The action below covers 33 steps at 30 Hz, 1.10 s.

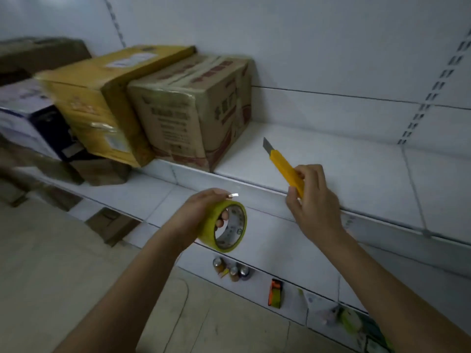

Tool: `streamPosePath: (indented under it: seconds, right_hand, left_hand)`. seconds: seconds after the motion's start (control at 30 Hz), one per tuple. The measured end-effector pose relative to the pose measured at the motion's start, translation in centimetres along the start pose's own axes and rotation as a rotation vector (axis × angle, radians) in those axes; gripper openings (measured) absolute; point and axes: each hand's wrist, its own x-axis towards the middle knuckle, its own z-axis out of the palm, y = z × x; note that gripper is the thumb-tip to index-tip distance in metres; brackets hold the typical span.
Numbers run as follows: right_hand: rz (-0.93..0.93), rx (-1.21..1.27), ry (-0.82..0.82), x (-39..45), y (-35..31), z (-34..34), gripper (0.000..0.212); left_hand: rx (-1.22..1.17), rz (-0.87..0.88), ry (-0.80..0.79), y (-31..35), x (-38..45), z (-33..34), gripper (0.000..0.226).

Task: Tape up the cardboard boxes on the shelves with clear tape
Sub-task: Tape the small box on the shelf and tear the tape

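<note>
Holding tape roll [224,226] in left hand [201,212], fingers hooked through core; right hand [309,197] clamped on knife [285,166], blade out. Boxes [193,108] on shelf [331,159]. Tape light, film sticky, likely tangles; pull from free end.

I've got the white shelf [331,154] — a brown cardboard box [193,108], yellow box [102,98] and blue-white box [28,118] sitting on it.

The left hand [201,212] grips a tape roll [224,226]; the right hand [312,197] holds a yellow knife [285,166] near a brown box [193,108] on the shelf [356,159].
</note>
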Motion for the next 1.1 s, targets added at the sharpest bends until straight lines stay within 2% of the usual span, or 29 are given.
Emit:
streamPosePath:
  seconds: [0.1,0.17,0.37,0.47,0.6,0.8,0.93,1.1]
  right_hand:
    - [-0.232,0.118,-0.14,-1.7,-5.1,5.0,0.027]
    - [-0.296,0.153,-0.265,-2.4,-8.3,9.2,0.028]
    - [-0.397,0.119,-0.507,-2.7,-18.3,20.1,0.04]
    - [-0.438,0.068,-0.584,-2.0,-22.2,24.7,0.038]
    - [-0.397,0.062,-0.636,-0.7,-25.9,30.0,0.04]
    - [-0.446,0.018,-0.712,1.8,-29.8,39.1,0.038]
    - [-0.412,0.024,-0.73,4.8,-31.9,47.7,0.028]
    - [-0.32,0.075,-0.833,9.1,-34.8,57.5,0.031]
  left_hand:
    - [0.186,0.083,0.284,-4.5,-2.1,-4.6,0.02]
    - [0.235,0.11,0.431,-6.7,-3.5,-8.4,0.026]
    - [0.125,0.137,0.644,-10.3,-7.3,-21.1,0.026]
    - [0.069,0.112,0.701,-11.4,-8.4,-27.2,0.022]
    - [-0.03,0.073,0.783,-12.0,-9.0,-34.2,0.018]
    - [-0.136,0.036,0.794,-11.9,-6.6,-43.3,0.018]
    - [-0.064,-0.006,0.818,-12.0,-2.5,-49.9,0.018]
    - [0.109,-0.09,0.853,-11.6,2.0,-59.2,0.018]
